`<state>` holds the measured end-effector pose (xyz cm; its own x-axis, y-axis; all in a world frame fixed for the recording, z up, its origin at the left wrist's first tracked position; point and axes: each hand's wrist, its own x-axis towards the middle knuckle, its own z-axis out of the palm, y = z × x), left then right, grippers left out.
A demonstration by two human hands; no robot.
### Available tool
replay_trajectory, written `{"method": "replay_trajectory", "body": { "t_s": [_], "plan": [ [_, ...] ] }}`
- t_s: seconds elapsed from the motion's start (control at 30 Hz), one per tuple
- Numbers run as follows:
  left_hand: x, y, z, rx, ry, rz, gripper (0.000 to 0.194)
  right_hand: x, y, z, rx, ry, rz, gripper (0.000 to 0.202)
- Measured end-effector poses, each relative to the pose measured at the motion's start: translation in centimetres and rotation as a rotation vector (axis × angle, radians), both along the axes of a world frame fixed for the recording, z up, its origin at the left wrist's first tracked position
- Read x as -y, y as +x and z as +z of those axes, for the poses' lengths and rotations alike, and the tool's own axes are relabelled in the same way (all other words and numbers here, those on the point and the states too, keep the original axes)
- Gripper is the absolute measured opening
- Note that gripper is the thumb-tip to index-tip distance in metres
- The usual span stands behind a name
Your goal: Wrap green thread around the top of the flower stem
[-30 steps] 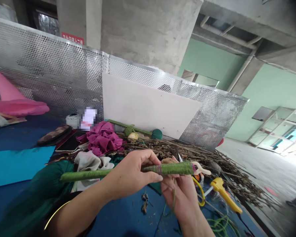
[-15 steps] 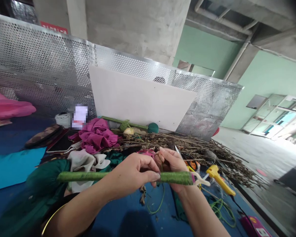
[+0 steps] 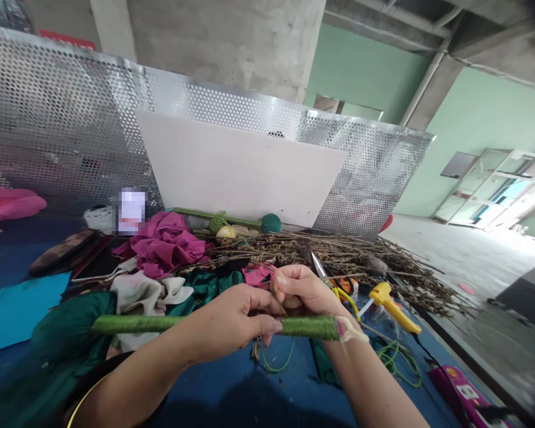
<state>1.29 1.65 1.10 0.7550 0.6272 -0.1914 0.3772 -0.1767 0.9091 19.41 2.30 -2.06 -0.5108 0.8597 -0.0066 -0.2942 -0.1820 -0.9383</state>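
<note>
A long stick wrapped in green thread (image 3: 310, 327) lies level across the front. My left hand (image 3: 234, 321) is closed around its middle, thumb on the near side. Just above the stick, my right hand (image 3: 305, 290) is closed in a pinch near my left fingertips. A thin brownish strand seems to be between its fingers, mostly hidden by them. The stick's right end has a pale forked tip (image 3: 350, 330) with a pink band, in front of my right wrist. Its left end meets dark green cloth (image 3: 78, 315). Below my hands, a loose green thread (image 3: 279, 367) curves over the blue table.
Scissors (image 3: 321, 268) and a yellow glue gun (image 3: 392, 309) lie to the right, near a purple power strip (image 3: 459, 392). Dried stems (image 3: 339, 246) spread along the back before a white board (image 3: 241, 169). Magenta cloth (image 3: 167, 244) is at the left.
The view has shifted slightly, so the scene sits further left. My right hand has moved a little up off the stick, and the strand shows less between its fingers. My left hand keeps its hold.
</note>
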Motion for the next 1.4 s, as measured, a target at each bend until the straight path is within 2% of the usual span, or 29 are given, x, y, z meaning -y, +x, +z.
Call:
{"method": "replay_trajectory", "body": {
  "t_s": [0.2,0.33,0.47,0.6,0.77,0.87,0.93,1.1,1.2,1.3,1.4],
  "plan": [
    [0.2,0.4,0.4,-0.038,-0.005,0.011,0.013,0.3,-0.7,-0.1,0.006,0.075,-0.025,0.036],
    [0.4,0.8,-0.1,-0.025,0.029,0.027,0.011,0.6,-0.2,0.6,0.085,0.171,-0.025,0.03],
    [0.6,1.0,-0.9,0.014,0.109,0.035,0.014,1.7,1.2,2.3,0.383,0.411,-0.019,0.023],
    [0.7,1.1,-0.8,0.004,0.221,0.081,0.015,3.7,2.4,4.1,0.731,0.701,-0.076,0.02],
    [0.4,0.6,-0.3,0.068,0.388,0.137,0.021,6.3,1.5,5.6,1.109,1.104,-0.317,0.023],
    [0.3,0.1,0.0,0.138,0.478,0.255,0.023,7.1,0.6,5.7,1.277,1.399,-0.532,0.022],
    [0.3,-0.2,0.3,0.166,0.542,0.329,0.023,7.3,0.3,5.2,1.365,1.509,-0.658,0.017],
    [0.2,-1.0,0.7,0.201,0.697,0.479,0.027,7.1,0.9,3.9,1.49,1.581,-0.774,0.016],
    [0.1,-1.3,0.6,0.204,0.74,0.513,0.028,7.3,1.4,3.8,1.568,1.502,-0.946,0.022],
    [0.2,-1.2,0.6,0.182,0.697,0.487,0.029,7.6,1.4,4.2,1.585,1.34,-1.208,0.023],
    [0.4,-0.9,0.7,0.15,0.577,0.367,0.025,7.5,1.2,4.7,1.356,1.229,-1.33,0.02]
  ]
}}
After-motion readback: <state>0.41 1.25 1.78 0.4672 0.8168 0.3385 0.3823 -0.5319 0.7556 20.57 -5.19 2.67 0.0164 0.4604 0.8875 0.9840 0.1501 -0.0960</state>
